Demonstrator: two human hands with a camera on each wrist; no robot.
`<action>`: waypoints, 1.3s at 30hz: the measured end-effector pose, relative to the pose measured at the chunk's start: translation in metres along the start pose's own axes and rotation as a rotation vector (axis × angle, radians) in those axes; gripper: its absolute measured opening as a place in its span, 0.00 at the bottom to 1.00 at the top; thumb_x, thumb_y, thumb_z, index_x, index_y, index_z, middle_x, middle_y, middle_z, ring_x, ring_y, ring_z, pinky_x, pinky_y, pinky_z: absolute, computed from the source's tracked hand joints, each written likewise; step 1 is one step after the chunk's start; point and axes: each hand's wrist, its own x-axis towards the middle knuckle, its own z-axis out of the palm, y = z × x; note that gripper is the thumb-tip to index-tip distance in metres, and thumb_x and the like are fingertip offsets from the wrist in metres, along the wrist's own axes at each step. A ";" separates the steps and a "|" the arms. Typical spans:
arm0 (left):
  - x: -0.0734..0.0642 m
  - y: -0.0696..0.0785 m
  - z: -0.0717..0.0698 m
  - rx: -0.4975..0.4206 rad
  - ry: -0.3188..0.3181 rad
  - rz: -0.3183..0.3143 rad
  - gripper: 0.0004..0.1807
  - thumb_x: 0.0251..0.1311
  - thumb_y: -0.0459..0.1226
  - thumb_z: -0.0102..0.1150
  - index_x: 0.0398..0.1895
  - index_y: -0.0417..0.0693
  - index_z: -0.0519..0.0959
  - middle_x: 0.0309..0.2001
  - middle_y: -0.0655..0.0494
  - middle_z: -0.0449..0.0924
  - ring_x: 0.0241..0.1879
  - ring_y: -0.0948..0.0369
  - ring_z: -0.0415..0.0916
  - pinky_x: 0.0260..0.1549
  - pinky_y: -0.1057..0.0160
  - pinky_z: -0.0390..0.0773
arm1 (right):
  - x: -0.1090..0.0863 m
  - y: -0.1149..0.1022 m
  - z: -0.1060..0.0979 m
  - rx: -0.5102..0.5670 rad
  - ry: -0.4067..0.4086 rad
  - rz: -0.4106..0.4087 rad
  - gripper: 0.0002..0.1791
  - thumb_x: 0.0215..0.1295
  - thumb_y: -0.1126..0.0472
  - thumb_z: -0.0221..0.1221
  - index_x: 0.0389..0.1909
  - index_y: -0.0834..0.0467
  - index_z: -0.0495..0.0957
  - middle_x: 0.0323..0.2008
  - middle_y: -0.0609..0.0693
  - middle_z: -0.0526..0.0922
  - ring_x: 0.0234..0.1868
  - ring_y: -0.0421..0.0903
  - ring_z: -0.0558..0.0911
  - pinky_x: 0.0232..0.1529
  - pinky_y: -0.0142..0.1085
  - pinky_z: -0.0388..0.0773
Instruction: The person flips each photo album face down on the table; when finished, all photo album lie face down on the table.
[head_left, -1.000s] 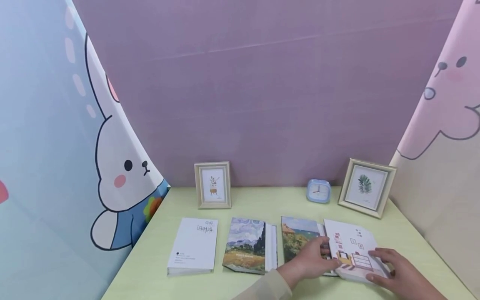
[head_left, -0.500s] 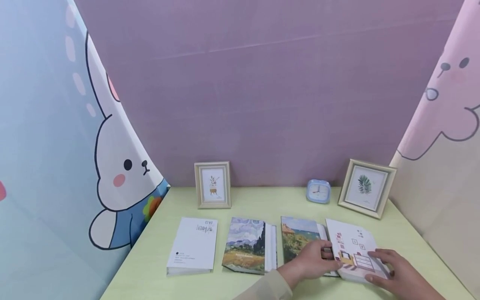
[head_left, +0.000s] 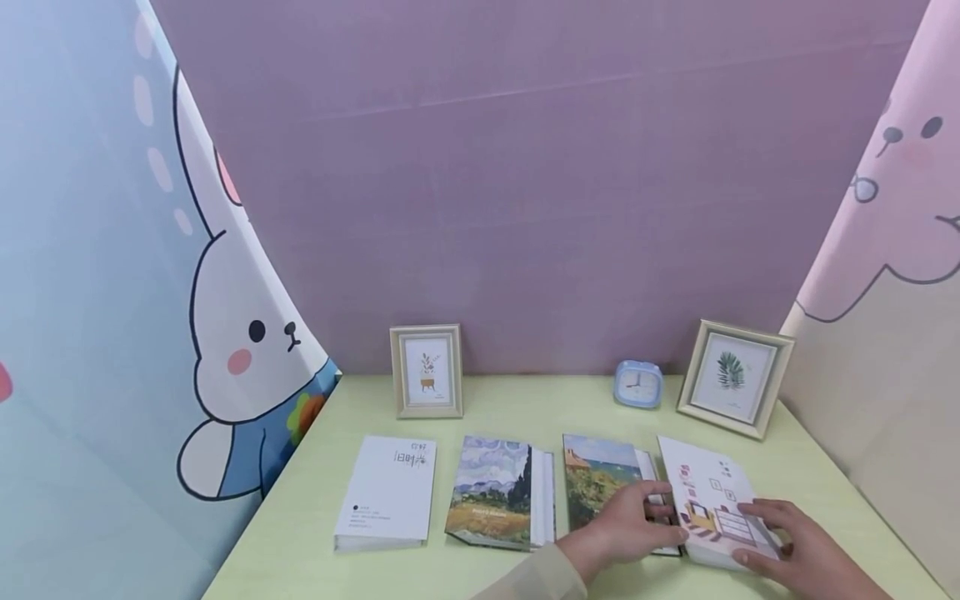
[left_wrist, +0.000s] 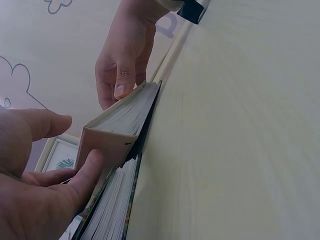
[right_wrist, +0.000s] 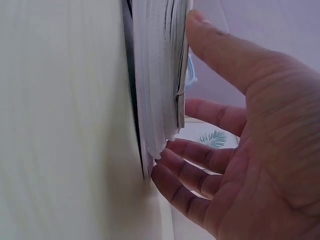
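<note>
A white photo album (head_left: 712, 496) with a drawn room on its cover lies at the right of the desk, slightly turned. My left hand (head_left: 626, 525) is at its left side; in the left wrist view the fingers (left_wrist: 91, 162) touch the spine, while the thumb stands off above the cover. My right hand (head_left: 806, 542) holds the opposite side, its thumb (right_wrist: 200, 25) on the cover edge and its fingers curled against the page edges. Close on the left lies an album with a seaside painting (head_left: 600, 462), partly covered by my left hand.
Further left lie an album with a cypress landscape (head_left: 491, 487) and a white album (head_left: 386, 492). Behind them stand a plant-print frame (head_left: 427, 371), a blue clock (head_left: 637, 384) and a tilted leaf-print frame (head_left: 735, 379). A purple backdrop (head_left: 540, 208) rises at the desk's back.
The white photo album's left side has shifted a little to the right and turned slightly, widening the gap to the seaside album. My left hand has followed it; my right hand has hardly moved.
</note>
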 end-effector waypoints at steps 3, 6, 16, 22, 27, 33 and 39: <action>-0.002 0.002 0.003 -0.013 0.014 0.015 0.30 0.60 0.32 0.74 0.66 0.57 0.78 0.46 0.64 0.86 0.45 0.66 0.82 0.42 0.66 0.85 | -0.003 0.001 0.001 0.042 0.018 -0.005 0.39 0.59 0.47 0.77 0.65 0.65 0.78 0.63 0.71 0.74 0.46 0.35 0.75 0.35 0.31 0.82; -0.003 0.003 0.005 -0.028 0.020 0.028 0.32 0.60 0.31 0.74 0.67 0.60 0.77 0.48 0.62 0.85 0.46 0.65 0.83 0.40 0.66 0.85 | -0.006 0.001 0.003 0.092 0.033 -0.013 0.38 0.60 0.50 0.76 0.66 0.65 0.77 0.62 0.70 0.74 0.43 0.29 0.74 0.35 0.31 0.83; -0.007 0.006 0.011 -0.114 0.025 0.084 0.36 0.61 0.32 0.72 0.71 0.63 0.72 0.59 0.60 0.78 0.52 0.64 0.83 0.38 0.69 0.85 | -0.010 -0.004 0.006 0.157 0.075 -0.053 0.32 0.65 0.55 0.73 0.65 0.65 0.76 0.60 0.66 0.74 0.45 0.25 0.75 0.35 0.33 0.85; -0.006 0.008 0.015 -0.141 0.063 0.128 0.37 0.59 0.32 0.73 0.70 0.64 0.72 0.66 0.63 0.69 0.52 0.67 0.81 0.36 0.69 0.86 | -0.007 -0.008 0.004 0.141 0.096 -0.094 0.29 0.67 0.55 0.72 0.65 0.63 0.78 0.62 0.63 0.73 0.47 0.25 0.76 0.37 0.33 0.85; -0.006 0.010 0.015 -0.207 0.053 0.150 0.36 0.59 0.31 0.72 0.70 0.62 0.72 0.63 0.62 0.73 0.51 0.66 0.81 0.36 0.68 0.86 | -0.007 -0.013 0.001 0.116 0.091 -0.076 0.28 0.68 0.53 0.71 0.65 0.59 0.79 0.65 0.62 0.73 0.48 0.26 0.77 0.39 0.33 0.86; -0.006 0.011 0.012 -0.254 0.040 0.222 0.33 0.63 0.31 0.69 0.70 0.58 0.72 0.67 0.67 0.71 0.55 0.66 0.80 0.41 0.69 0.85 | -0.007 -0.016 0.004 0.125 0.137 -0.108 0.28 0.67 0.54 0.72 0.66 0.55 0.79 0.66 0.53 0.74 0.52 0.23 0.75 0.39 0.33 0.85; -0.007 0.012 0.011 -0.287 0.016 0.224 0.31 0.66 0.31 0.68 0.71 0.58 0.73 0.68 0.66 0.71 0.56 0.65 0.79 0.43 0.68 0.85 | -0.004 -0.021 0.004 0.114 0.231 -0.209 0.27 0.63 0.58 0.74 0.63 0.51 0.83 0.64 0.34 0.76 0.55 0.20 0.71 0.41 0.33 0.85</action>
